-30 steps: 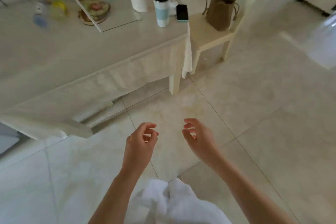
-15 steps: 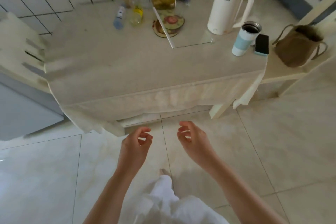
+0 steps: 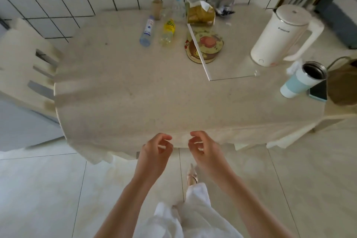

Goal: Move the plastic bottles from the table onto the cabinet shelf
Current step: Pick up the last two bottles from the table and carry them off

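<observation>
Two plastic bottles lie on their sides at the far side of the table [image 3: 125, 102]: a clear one with a blue-and-white label [image 3: 147, 31] and, right of it, one with a yellow label [image 3: 167, 32]. A third clear bottle with a blue spray top [image 3: 178, 4] stands upright behind them by the tiled wall. My left hand [image 3: 155, 153] and my right hand [image 3: 205, 151] hover side by side at the table's near edge, fingers loosely curled and apart, holding nothing. The cabinet shelf is out of view.
On the table's right stand a white electric kettle [image 3: 280, 35], a light-blue tumbler [image 3: 301, 80] and a dark phone [image 3: 319, 91]. A glass sheet [image 3: 228, 64] covers round coasters [image 3: 205, 44]. A yellow bag [image 3: 201, 14] sits at the back. Chairs flank the table [image 3: 25, 60].
The view has swung left and closed in on the table, so it now fills the frame. Both hands have risen from over the floor to the table's near edge, still empty.
</observation>
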The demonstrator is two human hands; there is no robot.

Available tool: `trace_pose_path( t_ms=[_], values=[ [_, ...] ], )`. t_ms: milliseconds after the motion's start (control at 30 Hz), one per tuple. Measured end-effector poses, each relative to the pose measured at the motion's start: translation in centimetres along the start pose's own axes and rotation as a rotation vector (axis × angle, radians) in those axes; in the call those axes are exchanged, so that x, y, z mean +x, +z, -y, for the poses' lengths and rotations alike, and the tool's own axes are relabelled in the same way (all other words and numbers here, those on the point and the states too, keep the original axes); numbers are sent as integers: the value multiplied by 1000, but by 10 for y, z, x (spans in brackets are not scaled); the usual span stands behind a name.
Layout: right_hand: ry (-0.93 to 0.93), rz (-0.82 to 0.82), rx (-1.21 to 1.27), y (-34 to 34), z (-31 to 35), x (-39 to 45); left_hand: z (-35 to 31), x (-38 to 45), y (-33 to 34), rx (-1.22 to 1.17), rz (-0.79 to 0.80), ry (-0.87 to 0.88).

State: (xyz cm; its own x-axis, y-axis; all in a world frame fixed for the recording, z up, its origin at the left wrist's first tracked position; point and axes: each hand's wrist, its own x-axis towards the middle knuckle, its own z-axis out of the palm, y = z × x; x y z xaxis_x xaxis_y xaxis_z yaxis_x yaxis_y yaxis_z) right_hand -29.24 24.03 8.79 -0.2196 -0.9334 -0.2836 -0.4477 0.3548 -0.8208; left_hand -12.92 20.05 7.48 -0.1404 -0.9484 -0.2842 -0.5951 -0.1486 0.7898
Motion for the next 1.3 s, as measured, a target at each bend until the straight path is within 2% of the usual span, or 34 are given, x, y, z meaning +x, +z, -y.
trace_pose_path(
  t_ms=[367,767,933,1100,1300],
  values=[
    [10,82,-34,-46,24,172,-46,151,5,-14,-98,-138],
    [47,141,-89,-60,88,362,-77,329,-45,68,-207,-119],
    [154,54,-1,-44,120,458,-87,434,-75,87,-190,-109],
    [249,35,30,-22,139,540,-82,532,-91,157,-210,-87],
    [486,62,158,7,135,610,-69,614,-94,207,-242,-162]
  ],
)
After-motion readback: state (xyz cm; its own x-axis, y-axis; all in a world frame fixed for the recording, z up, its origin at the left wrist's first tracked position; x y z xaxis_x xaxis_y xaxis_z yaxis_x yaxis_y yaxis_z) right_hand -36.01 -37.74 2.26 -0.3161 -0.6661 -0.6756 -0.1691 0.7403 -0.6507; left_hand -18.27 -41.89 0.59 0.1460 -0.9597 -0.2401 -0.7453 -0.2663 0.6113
